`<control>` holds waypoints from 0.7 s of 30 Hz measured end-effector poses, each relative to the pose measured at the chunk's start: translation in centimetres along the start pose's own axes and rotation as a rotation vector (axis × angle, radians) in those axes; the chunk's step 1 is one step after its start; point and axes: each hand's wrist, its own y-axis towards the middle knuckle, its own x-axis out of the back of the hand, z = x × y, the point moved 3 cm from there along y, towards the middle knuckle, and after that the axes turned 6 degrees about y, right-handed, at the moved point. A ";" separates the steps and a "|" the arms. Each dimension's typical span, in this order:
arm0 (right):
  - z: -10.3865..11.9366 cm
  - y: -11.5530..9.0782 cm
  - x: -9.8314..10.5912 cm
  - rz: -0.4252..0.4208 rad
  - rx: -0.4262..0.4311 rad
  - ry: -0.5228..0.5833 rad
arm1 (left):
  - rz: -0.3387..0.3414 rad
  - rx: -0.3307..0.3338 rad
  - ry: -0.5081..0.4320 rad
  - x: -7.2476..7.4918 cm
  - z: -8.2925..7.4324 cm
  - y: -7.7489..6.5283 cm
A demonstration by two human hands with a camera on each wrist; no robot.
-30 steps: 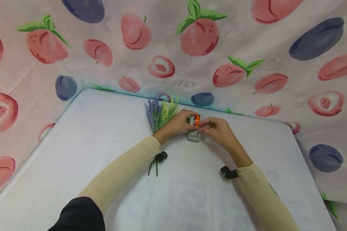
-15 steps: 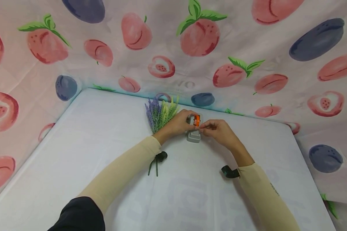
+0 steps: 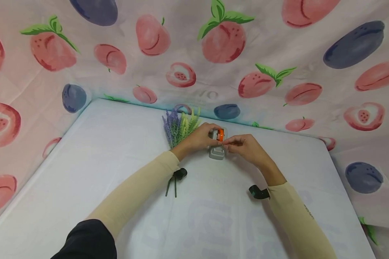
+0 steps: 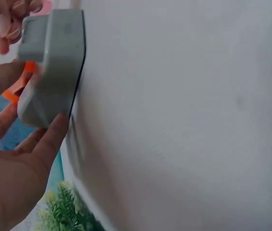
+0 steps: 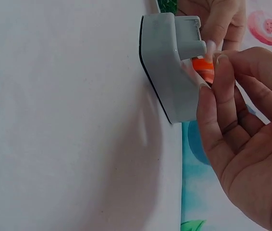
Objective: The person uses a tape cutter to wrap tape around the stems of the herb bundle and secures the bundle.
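Observation:
A grey tape dispenser (image 3: pixel 217 154) stands on the white table, with an orange roll (image 3: pixel 220 135) in its top. My left hand (image 3: pixel 199 138) reaches in from the left and holds the dispenser, fingers along its side and thumb by the roll. From the right, my right hand (image 3: pixel 247 149) meets it, thumb and fingertips pinched together right beside the orange roll. In the right wrist view those fingertips (image 5: pixel 221 60) are at the dispenser's front and mostly hide the end of tape they pinch.
Artificial lavender stems, purple (image 3: pixel 171 124) and yellow-green (image 3: pixel 188 124), lie left of the dispenser, partly under the left forearm. Behind, a fruit-print cloth (image 3: pixel 210 82) hangs along the table's back edge. Black wrist cameras (image 3: pixel 258 192) sit by both sleeves.
My right hand has shifted slightly and its fingers have drawn closer together at the roll. The left hand and the dispenser stay in place.

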 end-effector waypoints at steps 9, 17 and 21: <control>-0.1 -0.1 -0.1 -0.023 0.011 0.040 | 0.040 0.057 -0.117 0.3 0.0 -0.2; 0.1 -0.2 -0.3 -0.056 -0.013 0.100 | -0.014 0.061 -0.089 -0.1 0.2 -0.1; 0.3 -0.1 -0.3 -0.094 -0.046 0.094 | -0.011 0.064 -0.105 -0.1 0.1 -0.1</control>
